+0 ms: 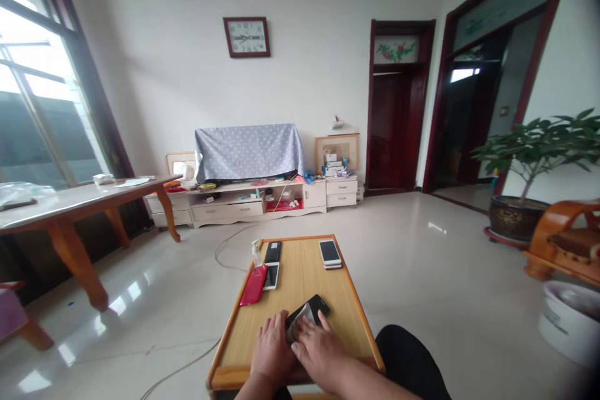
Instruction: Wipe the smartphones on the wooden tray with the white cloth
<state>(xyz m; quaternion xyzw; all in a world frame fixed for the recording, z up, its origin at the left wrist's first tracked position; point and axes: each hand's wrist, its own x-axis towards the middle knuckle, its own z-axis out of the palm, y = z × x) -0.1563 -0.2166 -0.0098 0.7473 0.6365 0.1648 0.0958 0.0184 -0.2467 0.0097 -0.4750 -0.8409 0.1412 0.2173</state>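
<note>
Glossy floor [407, 262] surrounds the low table [300, 269]; clock [247, 37] hangs beyond it, plant [520, 219] stands to its right. On its near half lies black phone [321, 304], cloth [306, 312] on top; right hand [323, 350] presses cloth, fingers slightly parted, left hand [273, 347] beside, grip unclear.

We see a low white cabinet [229, 211], and upon it a spotted blue-grey cloth [248, 153], draped over something hidden. Above the cabinet, we find a rectangular wall clock [247, 37]. To the cabinet's right are a dark red door [389, 128], then a potted plant [518, 215]; to its left, a wooden table [75, 256].
</note>
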